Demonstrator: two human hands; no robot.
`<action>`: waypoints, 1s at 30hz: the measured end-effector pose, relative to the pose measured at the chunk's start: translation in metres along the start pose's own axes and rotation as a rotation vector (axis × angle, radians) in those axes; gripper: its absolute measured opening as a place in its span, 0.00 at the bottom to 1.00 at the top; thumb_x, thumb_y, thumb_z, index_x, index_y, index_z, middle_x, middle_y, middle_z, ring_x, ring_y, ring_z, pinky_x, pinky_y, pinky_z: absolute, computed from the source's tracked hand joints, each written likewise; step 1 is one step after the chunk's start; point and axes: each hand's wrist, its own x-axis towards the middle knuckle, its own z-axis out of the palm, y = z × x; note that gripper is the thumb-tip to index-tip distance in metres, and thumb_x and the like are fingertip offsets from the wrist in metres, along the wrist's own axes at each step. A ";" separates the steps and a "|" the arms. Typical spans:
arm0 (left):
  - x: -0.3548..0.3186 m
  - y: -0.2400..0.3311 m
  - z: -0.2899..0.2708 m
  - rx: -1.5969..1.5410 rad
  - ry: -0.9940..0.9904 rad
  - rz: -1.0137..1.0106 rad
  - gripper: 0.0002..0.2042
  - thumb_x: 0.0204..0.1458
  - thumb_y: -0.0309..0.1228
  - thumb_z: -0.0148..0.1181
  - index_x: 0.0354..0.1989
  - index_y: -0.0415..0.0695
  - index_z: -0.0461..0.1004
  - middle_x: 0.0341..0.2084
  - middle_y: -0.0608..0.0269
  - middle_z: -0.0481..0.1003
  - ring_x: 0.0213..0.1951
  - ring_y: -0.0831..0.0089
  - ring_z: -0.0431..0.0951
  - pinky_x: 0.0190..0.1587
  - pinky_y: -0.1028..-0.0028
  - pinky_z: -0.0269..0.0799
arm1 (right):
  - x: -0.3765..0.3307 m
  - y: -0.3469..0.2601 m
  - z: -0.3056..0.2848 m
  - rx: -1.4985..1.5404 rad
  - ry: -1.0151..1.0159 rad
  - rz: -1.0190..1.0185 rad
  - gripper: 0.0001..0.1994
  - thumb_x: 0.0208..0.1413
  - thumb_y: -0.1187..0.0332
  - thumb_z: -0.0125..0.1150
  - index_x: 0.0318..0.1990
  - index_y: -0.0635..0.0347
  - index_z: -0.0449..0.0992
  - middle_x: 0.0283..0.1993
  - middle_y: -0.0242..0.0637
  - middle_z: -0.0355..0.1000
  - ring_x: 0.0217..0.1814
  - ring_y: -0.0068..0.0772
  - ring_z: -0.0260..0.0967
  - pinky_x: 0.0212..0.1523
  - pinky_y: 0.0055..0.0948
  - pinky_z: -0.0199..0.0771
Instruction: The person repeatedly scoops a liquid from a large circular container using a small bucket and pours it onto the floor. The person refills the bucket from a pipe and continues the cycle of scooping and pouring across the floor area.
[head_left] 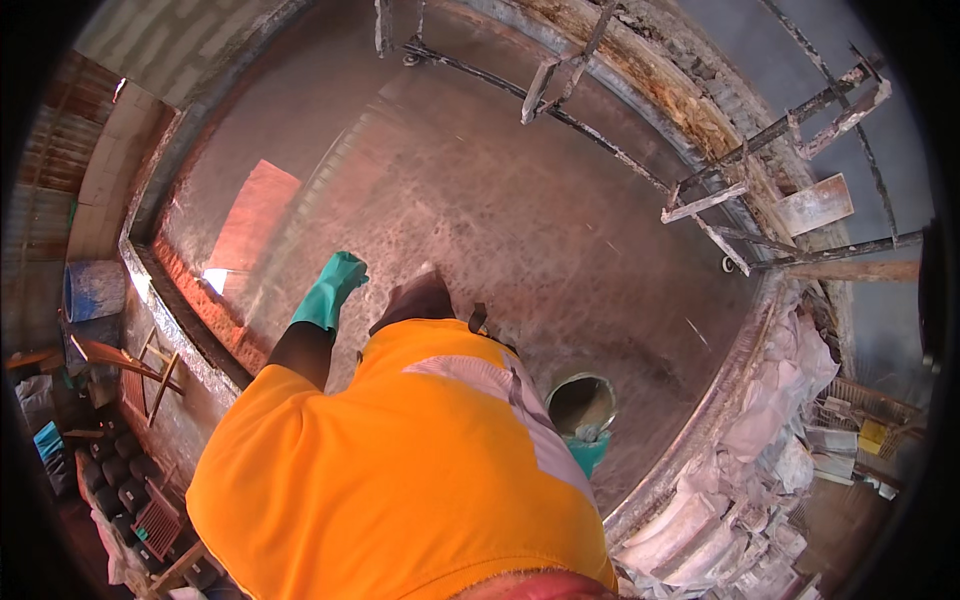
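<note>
Careful, your left hand in its green glove reaches out flat and empty over the big vat, while your right hand grips the metal bowl at the vat's near rim, which could tip.

Basin: large round vat fills the middle of the view, holding pinkish-brown liquid with a rippled, reflective surface.
Rim: raised concrete edge, rusty and crusted along the far right arc.
Framework: weathered wooden and metal struts span the upper right of the rim.
Walls: pale block wall at left; corrugated sheeting beyond it.
Left ground: blue drum, a wooden frame, dark moulded trays in shadow.
Right ground: heaps of pale, wet-looking sheets piled against the rim.
Light: daylight, a bright glint on the liquid at left.
</note>
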 end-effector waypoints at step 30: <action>0.496 0.193 0.053 -0.028 -0.375 0.088 0.24 0.53 0.38 0.68 0.52 0.35 0.69 0.43 0.54 0.76 0.41 0.65 0.79 0.47 0.68 0.75 | -0.152 0.154 0.866 -0.511 -0.489 0.469 0.23 0.56 0.47 0.66 0.35 0.64 0.77 0.22 0.36 0.72 0.12 0.27 0.63 0.10 0.26 0.61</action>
